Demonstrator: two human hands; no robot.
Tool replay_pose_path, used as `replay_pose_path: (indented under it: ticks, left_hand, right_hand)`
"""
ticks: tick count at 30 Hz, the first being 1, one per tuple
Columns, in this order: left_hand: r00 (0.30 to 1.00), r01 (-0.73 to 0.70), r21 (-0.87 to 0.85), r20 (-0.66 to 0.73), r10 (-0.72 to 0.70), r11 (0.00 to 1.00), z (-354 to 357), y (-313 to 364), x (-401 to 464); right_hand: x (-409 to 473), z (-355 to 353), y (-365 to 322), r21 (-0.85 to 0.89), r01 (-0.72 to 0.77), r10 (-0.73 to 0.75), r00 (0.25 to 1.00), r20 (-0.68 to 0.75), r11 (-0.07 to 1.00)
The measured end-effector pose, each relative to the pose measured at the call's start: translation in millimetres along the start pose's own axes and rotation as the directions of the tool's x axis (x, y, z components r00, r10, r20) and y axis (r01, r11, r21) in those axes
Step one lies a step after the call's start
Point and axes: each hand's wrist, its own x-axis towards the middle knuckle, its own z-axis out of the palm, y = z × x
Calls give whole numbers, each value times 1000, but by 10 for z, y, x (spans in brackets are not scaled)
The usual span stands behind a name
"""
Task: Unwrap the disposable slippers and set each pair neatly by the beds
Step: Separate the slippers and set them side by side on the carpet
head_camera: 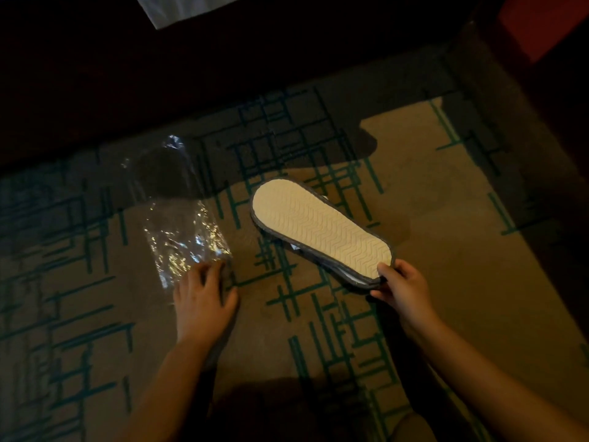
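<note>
Presently, the heel end of the slippers [322, 232] is pinched by the right hand [402, 287], thumb on the pale ribbed sole and fingers curled beneath the dark rim. The pair is held sole up, toe end pointing toward ten o'clock, and a second slipper seems to be stacked under the first, though only slivers of white are seen below the edge. The uppers are hidden entirely. At nine o'clock from that hand, the left hand [204, 296] is laid flat with fingers spread and relaxed on the near end of the plastic wrapper [178, 215]. The wrapper lies crumpled on the carpet [446, 193], stretching away toward twelve o'clock, its far end lost in shadow. No print or label can be read on wrapper or sole. Beyond, at twelve o'clock, a dark bed base [159, 74] is barely made out, and a pale sheet [185, 8] is cut off by the top edge. Both forearms are cut off at the lower edge.
</note>
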Motion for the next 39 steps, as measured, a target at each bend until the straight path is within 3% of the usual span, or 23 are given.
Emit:
replay_pose_path:
  ticks: [6, 10, 13, 15, 17, 24, 28, 31, 35, 39]
  left_hand:
    - [991, 134, 122, 8, -136, 983, -205, -364, 274]
    - [956, 238, 22, -181, -231, 971, -277, -253, 259]
    - [972, -65, 27, -223, 69, 998, -263, 110, 285]
    - [932, -311, 94, -165, 323, 946, -199, 398, 334]
    - [879, -445, 138, -123, 461, 885, -132, 632, 371]
    - [727, -645, 107, -217, 651, 756, -118, 800, 444]
    - [650, -719, 98, -255, 715, 688, -144, 832, 390]
    - [668, -707, 46, -284, 687, 706, -115, 948, 306]
    - [768, -630, -156, -274, 579, 761, -85, 1311, 87]
    - [877, -468, -461, -135, 462, 754, -25, 1502, -20]
  right_hand:
    - [7, 9, -6, 0, 2, -2, 1000, -9, 1000]
    - [5, -15, -21, 15, 10, -10, 1000, 15, 1000]
    - [-2, -32, -54, 56, 36, -39, 998, 51, 998]
    - [-29, -50, -118, 130, 34, -46, 995, 89, 991]
    - [-53, -96, -208, 187, 29, -56, 988, 142, 982]
    - [-74, -450, -630, 200, -99, 52, 972, 231, 975]
    - [10, -506, -676, 373, -224, 136, 959, 247, 900]
    - [90, -437, -567, 481, -210, 43, 942, 334, 851]
    - [-120, -69, -343, 251, -132, -10, 870, 494, 959]
    - [-184, 212, -202, 171, -10, -62, 909, 411, 985]
